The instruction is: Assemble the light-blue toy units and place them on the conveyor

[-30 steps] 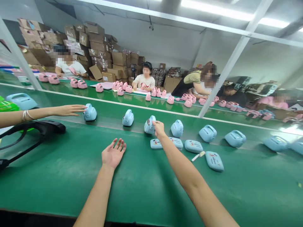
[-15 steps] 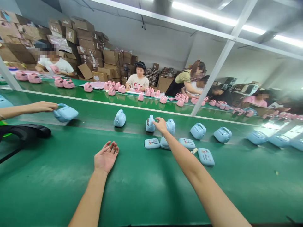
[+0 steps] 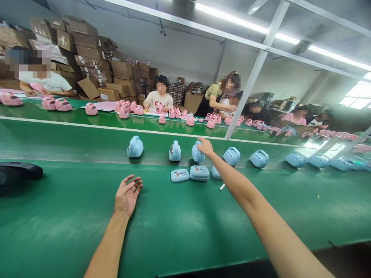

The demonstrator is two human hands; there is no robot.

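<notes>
My right hand (image 3: 205,147) reaches forward with its fingers closed at the handle of a light blue plastic case (image 3: 197,153), which stands upright on the green belt. My forearm covers part of what lies below it. Just left of that case stands a similar blue handled case (image 3: 174,151), and another blue handled case (image 3: 135,147) is farther left. My left hand (image 3: 127,196) rests over the green surface, palm up, fingers loosely spread, with nothing in it. Between the hands lie flat blue printed cases (image 3: 199,173), one partly hidden by my right arm.
More blue handled cases (image 3: 259,158) line the belt to the right. A small white piece (image 3: 222,187) lies near my forearm. A black object (image 3: 20,175) is at the left edge. Beyond a white rail (image 3: 116,129), co-workers sit and stand by pink handled cases (image 3: 91,109).
The view has turned right. My right hand has moved from between two blue cases onto the right-hand one. Another person's hand with a blue case at the left is out of view.
</notes>
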